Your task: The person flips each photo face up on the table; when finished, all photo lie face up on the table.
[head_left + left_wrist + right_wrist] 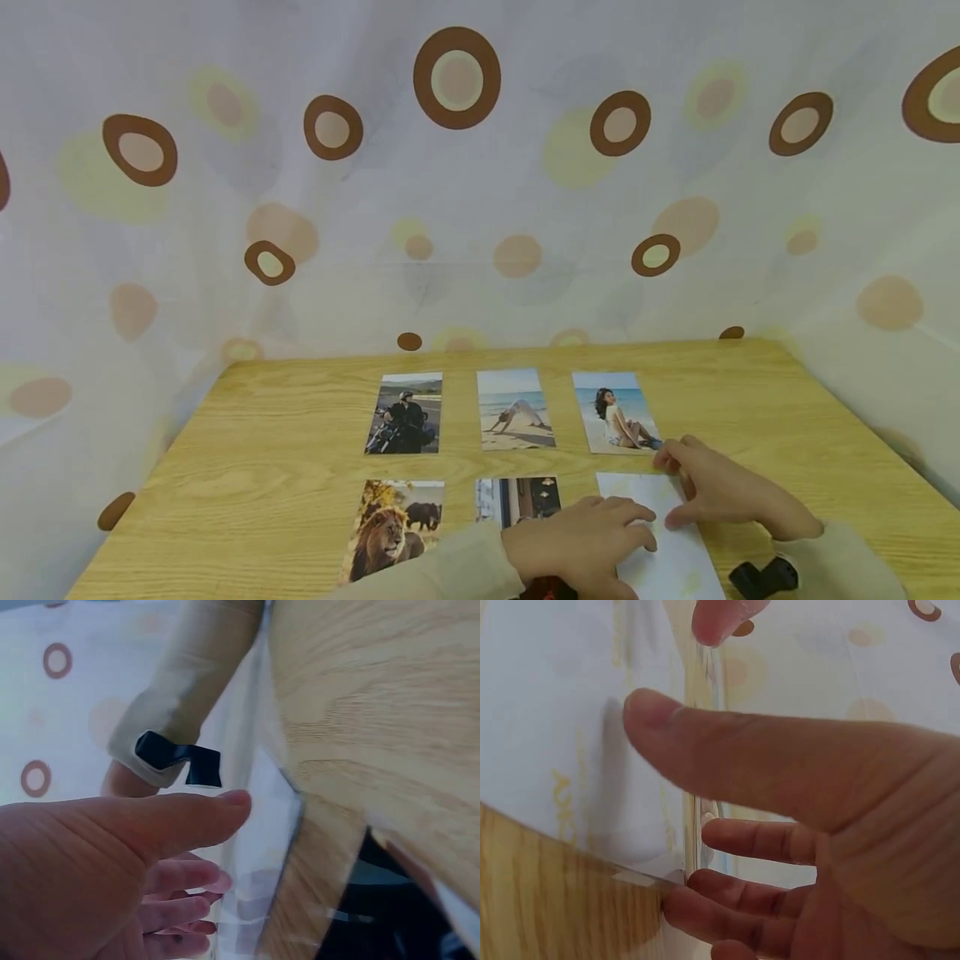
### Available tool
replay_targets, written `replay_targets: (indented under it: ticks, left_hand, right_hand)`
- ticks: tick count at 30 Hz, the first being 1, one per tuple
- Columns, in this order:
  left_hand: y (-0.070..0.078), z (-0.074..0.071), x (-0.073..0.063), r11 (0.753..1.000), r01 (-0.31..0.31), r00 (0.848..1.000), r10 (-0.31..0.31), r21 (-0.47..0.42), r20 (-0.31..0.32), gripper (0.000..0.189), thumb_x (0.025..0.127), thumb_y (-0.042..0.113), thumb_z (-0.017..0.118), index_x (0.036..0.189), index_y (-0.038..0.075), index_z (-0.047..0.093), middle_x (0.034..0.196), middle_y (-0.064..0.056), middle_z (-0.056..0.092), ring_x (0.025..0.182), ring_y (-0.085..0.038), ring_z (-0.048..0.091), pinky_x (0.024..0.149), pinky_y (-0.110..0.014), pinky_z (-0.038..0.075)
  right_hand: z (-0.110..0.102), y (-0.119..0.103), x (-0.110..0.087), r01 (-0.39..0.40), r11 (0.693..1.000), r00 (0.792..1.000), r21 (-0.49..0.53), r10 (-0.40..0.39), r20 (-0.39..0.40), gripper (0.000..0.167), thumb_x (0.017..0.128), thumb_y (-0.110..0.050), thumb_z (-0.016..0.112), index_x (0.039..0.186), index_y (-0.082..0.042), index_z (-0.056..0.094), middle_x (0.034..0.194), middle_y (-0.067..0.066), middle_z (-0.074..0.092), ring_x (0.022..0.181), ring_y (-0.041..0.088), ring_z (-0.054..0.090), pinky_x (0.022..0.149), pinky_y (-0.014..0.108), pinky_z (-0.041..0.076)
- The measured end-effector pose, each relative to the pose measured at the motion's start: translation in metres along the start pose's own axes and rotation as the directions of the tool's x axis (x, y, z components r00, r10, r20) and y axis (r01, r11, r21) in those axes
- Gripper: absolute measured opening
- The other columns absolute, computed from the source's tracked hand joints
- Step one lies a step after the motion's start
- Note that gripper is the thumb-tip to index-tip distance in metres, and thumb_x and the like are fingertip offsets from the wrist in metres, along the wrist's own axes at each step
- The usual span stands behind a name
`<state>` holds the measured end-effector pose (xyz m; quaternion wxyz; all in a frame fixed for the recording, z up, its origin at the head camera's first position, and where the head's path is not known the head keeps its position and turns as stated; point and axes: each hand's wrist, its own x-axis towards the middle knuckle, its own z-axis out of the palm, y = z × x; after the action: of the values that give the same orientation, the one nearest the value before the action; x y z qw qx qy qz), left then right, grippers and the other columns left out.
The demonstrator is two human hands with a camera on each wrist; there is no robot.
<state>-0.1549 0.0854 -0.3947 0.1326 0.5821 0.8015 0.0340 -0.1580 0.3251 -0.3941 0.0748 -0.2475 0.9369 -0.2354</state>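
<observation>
A white photo print [660, 533], blank back up with faint yellow lettering, lies at the near right of the wooden table. My left hand [588, 537] reaches over its left edge, fingers spread and relaxed. At its far right corner is my right hand [712, 487], fingertips by the edge and thumb [660, 712] over the white surface. The left forearm and hand partly cover a lion photo [390, 533] and a photo with dark upright shapes [517, 498]. Just beyond the right fingertips lies a photo of a person sitting on a beach [618, 417].
In the far row, a motorcyclist photo [405, 414] and a photo of a person bending on a beach [516, 410] lie face up. A white curtain with brown rings [457, 167] hangs behind the wooden table [247, 467] and along its sides.
</observation>
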Motion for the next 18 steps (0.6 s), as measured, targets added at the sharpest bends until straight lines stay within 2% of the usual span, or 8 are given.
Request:
replay_targets:
  ticks: [4, 7, 11, 14, 16, 18]
  left_hand:
    - [-0.001, -0.001, 0.005, 0.998, 0.019, 0.999, -0.017, -0.052, 0.038, 0.051, 0.088, 0.045, 0.067, 0.133, 0.025, 0.054, 0.152, 0.009, 0.035, 0.138, -0.006, 0.034, 0.106, -0.02, 0.035]
    - [-0.002, 0.002, 0.007, 0.999, 0.032, 0.997, -0.029, -0.037, 0.067, 0.05, 0.088, 0.044, 0.067, 0.134, 0.026, 0.054, 0.15, 0.011, 0.036, 0.136, -0.004, 0.036, 0.104, -0.02, 0.037]
    - [-0.004, 0.005, 0.007, 1.0, 0.031, 0.997, -0.031, -0.002, 0.069, 0.05, 0.088, 0.044, 0.067, 0.134, 0.028, 0.054, 0.149, 0.013, 0.037, 0.135, -0.002, 0.037, 0.1, -0.018, 0.039]
    - [-0.005, 0.007, 0.006, 1.0, 0.019, 0.999, -0.019, -0.012, 0.029, 0.046, 0.087, 0.043, 0.069, 0.128, 0.027, 0.058, 0.146, 0.013, 0.042, 0.131, -0.002, 0.041, 0.096, -0.015, 0.041]
    - [-0.004, 0.008, 0.005, 0.999, 0.018, 1.0, -0.019, -0.028, -0.021, 0.043, 0.085, 0.043, 0.072, 0.122, 0.026, 0.061, 0.138, 0.012, 0.049, 0.12, 0.0, 0.048, 0.089, -0.012, 0.041]
    - [-0.002, 0.009, 0.004, 0.997, 0.073, 0.994, -0.076, -0.041, -0.081, 0.045, 0.08, 0.047, 0.075, 0.117, 0.025, 0.059, 0.129, 0.01, 0.049, 0.107, 0.0, 0.048, 0.083, -0.011, 0.039]
  right_hand:
    - [0.0, 0.003, 0.001, -0.008, 0.999, 1.0, -0.045, 0.008, -0.003, 0.054, 0.067, -0.025, 0.087, 0.105, -0.003, 0.056, 0.097, 0.006, 0.052, 0.069, 0.002, 0.041, 0.06, 0.021, 0.039]
    - [0.001, 0.006, 0.003, -0.001, 0.998, 1.0, -0.061, 0.002, 0.008, 0.054, 0.066, -0.027, 0.087, 0.104, -0.004, 0.058, 0.096, 0.004, 0.053, 0.077, 0.005, 0.044, 0.064, 0.023, 0.041]
    - [0.0, 0.01, 0.009, 0.008, 0.998, 0.999, -0.067, -0.006, 0.032, 0.053, 0.066, -0.028, 0.088, 0.102, -0.005, 0.058, 0.093, 0.002, 0.053, 0.08, 0.009, 0.047, 0.067, 0.025, 0.043]
    - [-0.003, 0.01, 0.012, -0.031, 0.996, 0.999, -0.085, 0.034, 0.038, 0.05, 0.064, -0.027, 0.088, 0.099, -0.006, 0.06, 0.091, 0.002, 0.051, 0.079, 0.011, 0.046, 0.068, 0.026, 0.043]
    - [-0.004, 0.008, 0.013, -0.077, 0.993, 0.996, -0.09, 0.081, 0.035, 0.047, 0.064, -0.025, 0.088, 0.096, -0.007, 0.06, 0.089, 0.001, 0.051, 0.079, 0.011, 0.045, 0.068, 0.027, 0.043]
    - [-0.005, 0.005, 0.013, -0.099, 0.991, 0.995, -0.095, 0.101, 0.019, 0.043, 0.064, -0.022, 0.088, 0.092, -0.009, 0.059, 0.086, 0.0, 0.05, 0.076, 0.01, 0.043, 0.067, 0.026, 0.041]
